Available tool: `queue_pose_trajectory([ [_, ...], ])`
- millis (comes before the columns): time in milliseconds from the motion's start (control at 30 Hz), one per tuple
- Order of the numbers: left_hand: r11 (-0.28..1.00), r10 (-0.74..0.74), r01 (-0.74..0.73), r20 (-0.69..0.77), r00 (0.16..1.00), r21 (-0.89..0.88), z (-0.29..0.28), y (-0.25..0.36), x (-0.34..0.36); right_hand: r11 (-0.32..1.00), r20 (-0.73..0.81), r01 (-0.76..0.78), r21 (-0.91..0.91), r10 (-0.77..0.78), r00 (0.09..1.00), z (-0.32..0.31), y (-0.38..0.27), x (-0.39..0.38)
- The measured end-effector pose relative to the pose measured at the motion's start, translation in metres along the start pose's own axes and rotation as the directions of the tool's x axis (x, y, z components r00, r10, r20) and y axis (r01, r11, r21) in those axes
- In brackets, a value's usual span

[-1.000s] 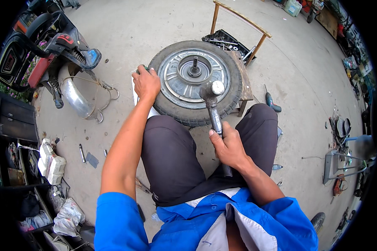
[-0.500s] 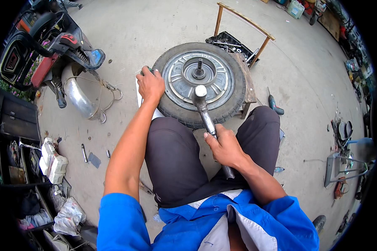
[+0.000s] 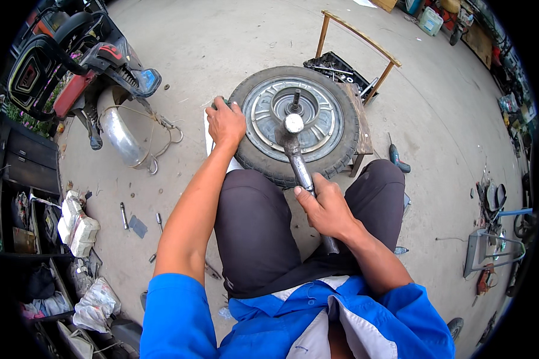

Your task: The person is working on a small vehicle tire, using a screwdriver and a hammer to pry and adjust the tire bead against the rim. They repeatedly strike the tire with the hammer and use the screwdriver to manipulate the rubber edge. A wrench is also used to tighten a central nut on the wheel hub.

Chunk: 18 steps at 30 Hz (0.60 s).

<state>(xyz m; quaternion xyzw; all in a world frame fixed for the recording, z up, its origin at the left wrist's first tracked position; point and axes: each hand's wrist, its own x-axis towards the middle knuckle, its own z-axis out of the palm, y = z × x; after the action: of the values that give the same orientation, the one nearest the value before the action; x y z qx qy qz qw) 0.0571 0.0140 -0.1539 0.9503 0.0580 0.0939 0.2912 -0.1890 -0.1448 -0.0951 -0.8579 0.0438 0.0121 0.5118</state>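
Observation:
A wheel (image 3: 257, 158) with a black tyre and a grey metal hub lies flat before my knees, its threaded axle (image 3: 296, 99) pointing up. My right hand (image 3: 328, 207) is wrapped round the handle of a metal hammer (image 3: 299, 164), whose head is over the near part of the hub, just short of the axle in view. At the tyre's left side my left hand (image 3: 227, 127) is closed, its fingers curled round something with a green bit showing; the rest of it is hidden.
Under the wheel is a wooden stool (image 3: 359, 125), with an open toolbox (image 3: 335, 66) with a wooden handle behind it. A drill (image 3: 398, 158) lies on the floor at right. To the left are a vehicle part with a silver drum (image 3: 121, 131), a socket tool (image 3: 124, 215) and crowded shelves (image 3: 30, 263).
The whole view has shifted slightly, so the wheel sits further right and lower. The hammer head is a little closer to the axle. Both hands keep their grip.

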Motion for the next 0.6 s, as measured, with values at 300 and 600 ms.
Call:
queue_pose_trajectory([
  [300, 0.999, 0.025, -0.025, 0.004, 1.000, -0.031, -0.004, -0.002, -0.002, 0.983, 0.050, 0.165, -0.085, -0.161, 0.986, 0.001, -0.037, 0.048],
  [600, 0.998, -0.004, 0.003, -0.016, 1.000, -0.063, 0.003, -0.009, 0.003, 0.983, 0.093, 0.106, -0.150, -0.093, 0.991, 0.006, -0.032, 0.058],
])
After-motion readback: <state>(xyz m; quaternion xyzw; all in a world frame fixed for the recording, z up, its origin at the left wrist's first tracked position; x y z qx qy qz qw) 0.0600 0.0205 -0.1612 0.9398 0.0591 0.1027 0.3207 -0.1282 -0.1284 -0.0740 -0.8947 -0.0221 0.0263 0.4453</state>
